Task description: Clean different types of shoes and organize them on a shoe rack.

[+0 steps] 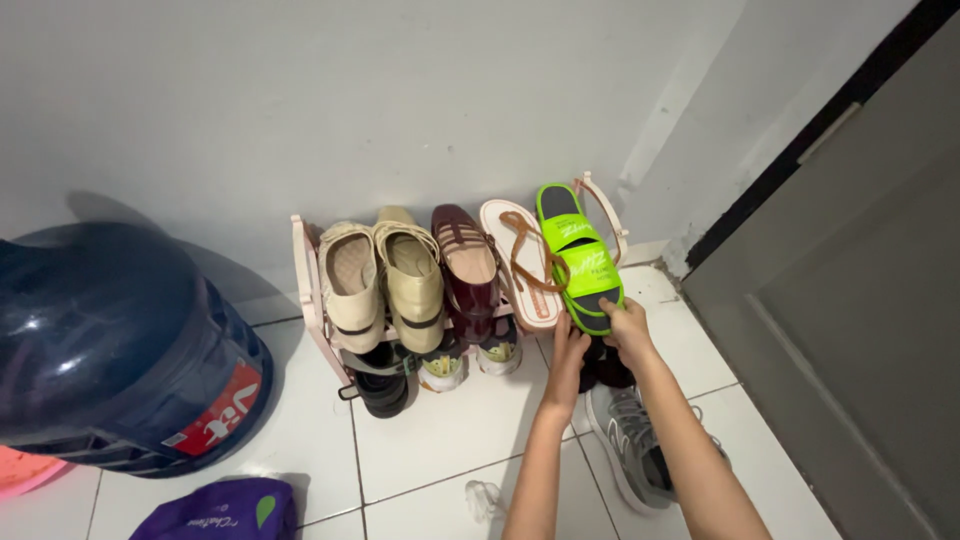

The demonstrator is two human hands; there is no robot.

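Observation:
A bright green slide sandal [580,255] lies on the top tier of a pale pink shoe rack [307,290], at its right end. My right hand [628,325] grips the sandal's near end. My left hand [570,345] touches the same near end from the left, fingers closed against it. Beside the sandal on the rack are a white sandal with brown straps [520,262], a dark red shoe [464,258] and two beige shoes [382,275]. Black shoes sit below my hands on the lower tier, mostly hidden.
A grey sneaker [630,440] lies on the white tile floor under my right forearm. A large dark blue water jug [110,350] lies at the left, a purple bag [220,510] in front of it. A grey door [850,300] stands at the right.

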